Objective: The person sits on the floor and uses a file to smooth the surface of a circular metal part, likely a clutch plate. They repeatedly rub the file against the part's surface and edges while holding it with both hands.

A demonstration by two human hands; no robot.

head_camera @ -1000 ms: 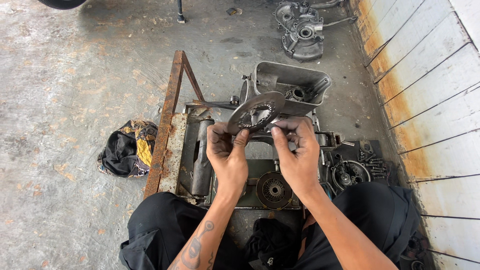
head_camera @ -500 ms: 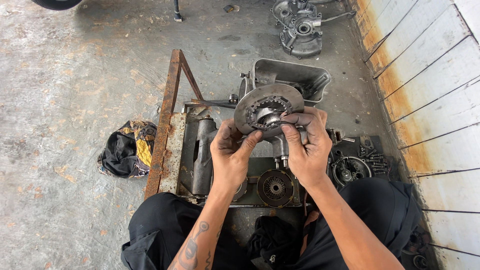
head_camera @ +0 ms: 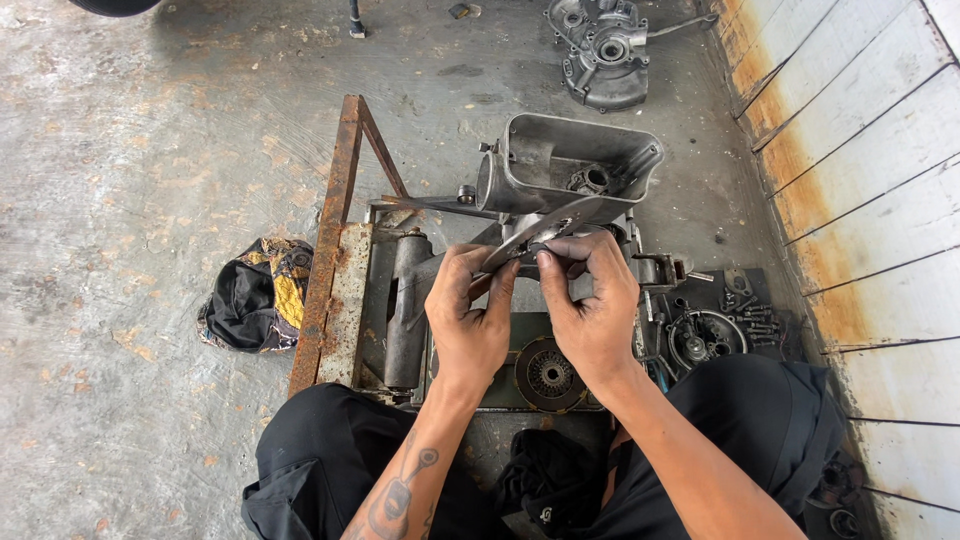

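Observation:
I hold a round grey metal clutch disc [head_camera: 548, 228] edge-on in both hands, so it looks like a thin tilted plate. My left hand [head_camera: 470, 318] grips its lower left edge. My right hand [head_camera: 592, 305] pinches its lower right side with the fingertips on its hub. The disc hangs just in front of an open grey engine casing [head_camera: 570, 165] that rests on a rusty metal stand [head_camera: 335, 225]. Below my hands a dark toothed clutch part [head_camera: 549, 373] lies on a greenish tray.
A bundled black and yellow cloth [head_camera: 258, 293] lies on the concrete floor at the left. Another engine casing [head_camera: 603, 52] sits at the top. Bolts and a round part [head_camera: 706, 335] lie at the right, next to a white and rust-stained wall [head_camera: 870, 180].
The disc, face-on to me before, has tipped until it is nearly edge-on. Both hands have dropped slightly and closed in around its lower edge.

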